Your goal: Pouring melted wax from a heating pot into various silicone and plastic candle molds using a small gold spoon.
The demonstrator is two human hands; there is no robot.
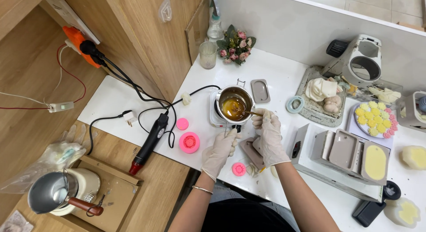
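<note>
A small steel pot [234, 107] of amber melted liquid sits on a white hot plate [214, 117] on the white table. My right hand [268, 131], in a pale glove, holds a thin stirring stick [249, 112] whose end dips into the liquid. My left hand [220, 150], also gloved, is closed on the pot's thin handle [226, 131] just below the pot. A grey mould [251, 150] lies under my hands. Pink round moulds [189, 142] [182, 123] [238, 169] lie left of and below the pot.
A black and red heat gun [150, 142] lies at the table's left edge with cables. Grey rectangular moulds [351, 151], one filled yellow, stand at right. A plate of small yellow flower shapes [374, 119], a tray of cream pieces [323, 93], a glass [207, 54] and flowers [236, 42] are further back.
</note>
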